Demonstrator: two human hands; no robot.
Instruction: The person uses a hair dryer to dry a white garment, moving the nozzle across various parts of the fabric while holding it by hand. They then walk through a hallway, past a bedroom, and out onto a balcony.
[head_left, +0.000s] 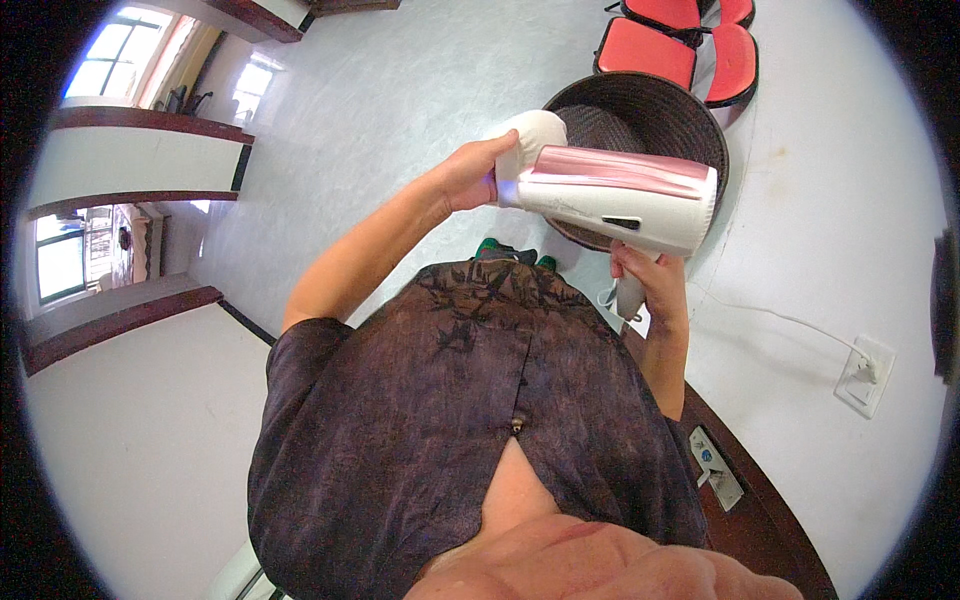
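Note:
My right hand (654, 281) grips the handle of a pink and white hair dryer (619, 199), whose body lies crosswise in front of me with its narrower front end to the left. My left hand (474, 174) holds a white rounded item (534, 129) right at that front end, its thumb on top. The item looks soft, but its exact kind cannot be told, as the hand and dryer cover part of it. Below and beyond both hands stands a dark woven basket (592, 127), partly hidden by the dryer.
A white cord (772, 311) runs to a plug in the wall socket (864, 376) on the right. Red-seated chairs (649, 52) stand along the wall beyond the basket. A dark wooden door with a metal handle plate (716, 469) is at lower right. Windows (112, 60) are on the left.

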